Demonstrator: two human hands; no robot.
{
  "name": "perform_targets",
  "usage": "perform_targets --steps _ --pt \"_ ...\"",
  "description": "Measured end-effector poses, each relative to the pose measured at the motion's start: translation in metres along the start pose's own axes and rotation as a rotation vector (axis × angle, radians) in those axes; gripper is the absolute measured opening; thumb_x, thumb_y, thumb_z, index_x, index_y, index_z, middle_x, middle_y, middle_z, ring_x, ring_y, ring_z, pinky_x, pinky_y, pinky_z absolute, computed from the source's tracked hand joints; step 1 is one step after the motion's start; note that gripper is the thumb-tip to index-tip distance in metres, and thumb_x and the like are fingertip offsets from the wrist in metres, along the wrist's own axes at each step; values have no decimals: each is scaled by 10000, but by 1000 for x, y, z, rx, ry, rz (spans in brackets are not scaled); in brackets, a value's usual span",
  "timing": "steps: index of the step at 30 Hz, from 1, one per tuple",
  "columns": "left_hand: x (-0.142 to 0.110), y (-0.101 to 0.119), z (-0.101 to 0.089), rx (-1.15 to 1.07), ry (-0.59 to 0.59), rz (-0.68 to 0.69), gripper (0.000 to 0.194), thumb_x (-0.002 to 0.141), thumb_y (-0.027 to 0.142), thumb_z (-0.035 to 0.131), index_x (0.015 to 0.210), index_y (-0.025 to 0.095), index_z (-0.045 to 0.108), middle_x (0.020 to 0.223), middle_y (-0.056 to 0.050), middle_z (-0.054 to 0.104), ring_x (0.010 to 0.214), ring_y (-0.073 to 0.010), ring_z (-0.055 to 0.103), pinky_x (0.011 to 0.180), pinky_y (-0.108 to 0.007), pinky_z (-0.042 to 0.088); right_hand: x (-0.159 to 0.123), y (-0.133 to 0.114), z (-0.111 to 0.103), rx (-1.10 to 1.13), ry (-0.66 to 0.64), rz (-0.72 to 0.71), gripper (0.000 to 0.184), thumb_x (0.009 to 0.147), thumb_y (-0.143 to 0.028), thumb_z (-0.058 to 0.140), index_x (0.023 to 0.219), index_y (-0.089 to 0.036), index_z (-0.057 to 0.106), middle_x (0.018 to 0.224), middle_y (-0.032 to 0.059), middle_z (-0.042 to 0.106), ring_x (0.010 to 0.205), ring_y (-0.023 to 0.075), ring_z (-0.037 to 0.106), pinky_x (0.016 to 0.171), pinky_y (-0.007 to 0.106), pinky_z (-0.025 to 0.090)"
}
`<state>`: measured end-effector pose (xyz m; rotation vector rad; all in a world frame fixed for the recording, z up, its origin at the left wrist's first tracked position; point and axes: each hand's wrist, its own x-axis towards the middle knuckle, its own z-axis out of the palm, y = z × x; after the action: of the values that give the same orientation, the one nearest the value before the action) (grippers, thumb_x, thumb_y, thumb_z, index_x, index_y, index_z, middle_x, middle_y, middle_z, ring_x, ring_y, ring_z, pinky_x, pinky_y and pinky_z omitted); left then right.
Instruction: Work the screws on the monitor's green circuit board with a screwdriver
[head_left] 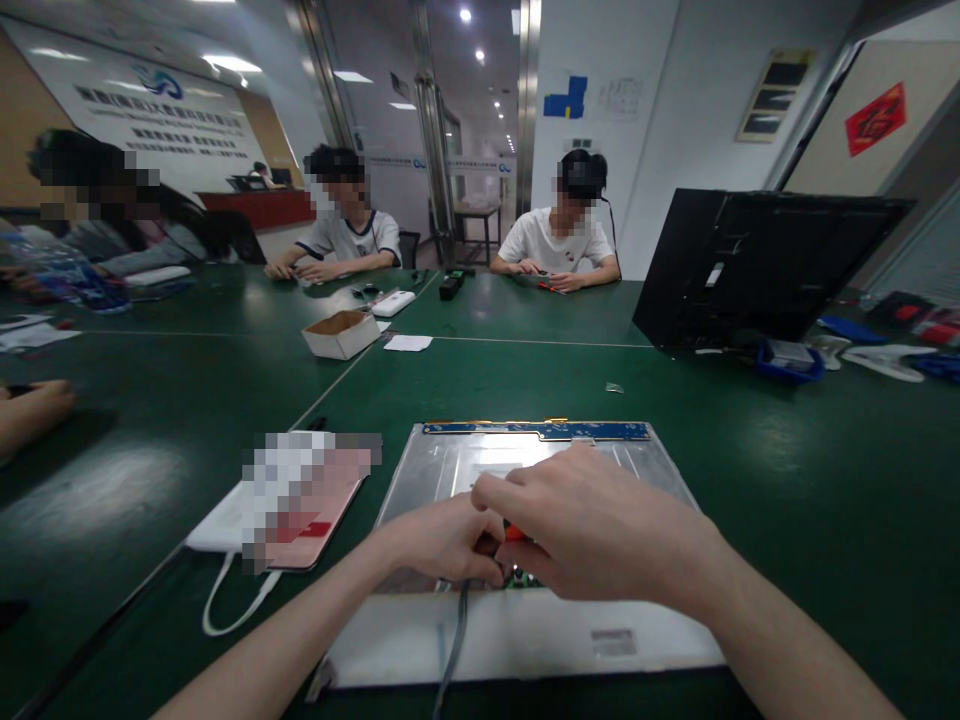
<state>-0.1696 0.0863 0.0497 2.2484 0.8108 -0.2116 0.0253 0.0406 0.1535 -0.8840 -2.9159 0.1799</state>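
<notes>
A flat metal-backed display panel [420, 470] lies on the table before me, with a blue circuit strip [592, 431] along its far edge and a white band along the near one. My right hand [592, 510] is closed over its middle, around a red-orange tool handle [513, 532]; the tool's tip is hidden. My left hand [450, 540] touches the panel just left of it, fingers bent and pinched low, their contents hidden. Under both hands a bit of green circuit board [521, 578] shows. A dark cable [456, 640] runs from below my left fingers toward me.
Left of the panel lie a white device and a pink phone [330, 510] with a white cable. Farther off stand an open cardboard box [341, 335] and, at right, a black monitor [765, 265]. A blue tray [789, 360] sits below it. Several people sit around the green table [810, 520].
</notes>
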Motion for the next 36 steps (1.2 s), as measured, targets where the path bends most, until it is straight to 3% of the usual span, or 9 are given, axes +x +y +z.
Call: perform_targets --steps 6,14,23,36 --pt "2 -5 3 -11 31 17 98 777 236 676 817 150 702 725 -21 655 632 -184 575 503 -229 377 2 0 1 -31 27 8 142 915 -333 568 961 -203 535 735 9 674 567 144 549 485 282 186" --pt "1 -3 4 -3 80 9 103 759 247 692 815 161 697 764 -14 669 701 -190 595 570 -227 420 1 0 0 7 -23 -39 127 848 -223 586 950 -196 514 812 9 652 607 133 523 496 275 234" --pt "1 -4 6 21 77 -22 96 773 235 673 814 158 714 738 -25 670 687 -199 589 556 -238 395 1 0 1 -1 14 -45 107 855 -223 560 945 -198 507 809 15 672 607 140 538 499 279 233" --pt "2 -8 6 -22 83 63 126 769 252 676 834 161 734 718 -25 656 637 -184 569 523 -228 383 1 0 -1 -22 10 -35 112 851 -229 571 939 -199 508 803 10 675 603 142 559 487 282 223"
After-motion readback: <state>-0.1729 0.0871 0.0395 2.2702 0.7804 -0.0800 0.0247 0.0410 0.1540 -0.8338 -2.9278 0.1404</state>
